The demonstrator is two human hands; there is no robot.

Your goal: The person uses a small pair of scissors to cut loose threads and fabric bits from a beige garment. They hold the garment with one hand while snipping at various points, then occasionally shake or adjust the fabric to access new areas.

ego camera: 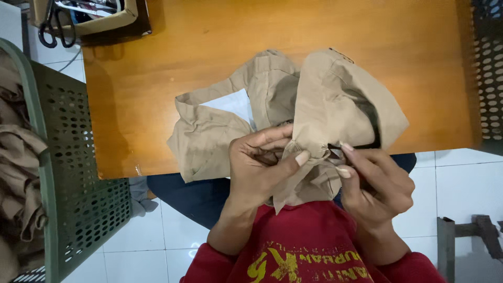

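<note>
Fabric hides most of what the hands are doing: a tan garment [293,115] lies bunched on the wooden counter [157,78], its near end lifted up over the edge toward the person's chest. The left hand [259,162] pinches a fold of that cloth between thumb and curled fingers. The right hand [374,183] is closed around a small dark tool [335,150]; only its tip shows at the cloth, so its kind is hard to make out. A white patch shows through a gap in the garment. At the left, a green perforated basket [68,173] holding more tan cloth is cut off by the frame edge. A cardboard box [105,21] with black-handled scissors [55,26] sits at the counter's far left corner, partly out of view. Another perforated bin [490,73] is clipped at the right edge. White floor tiles [461,183] lie below.
</note>
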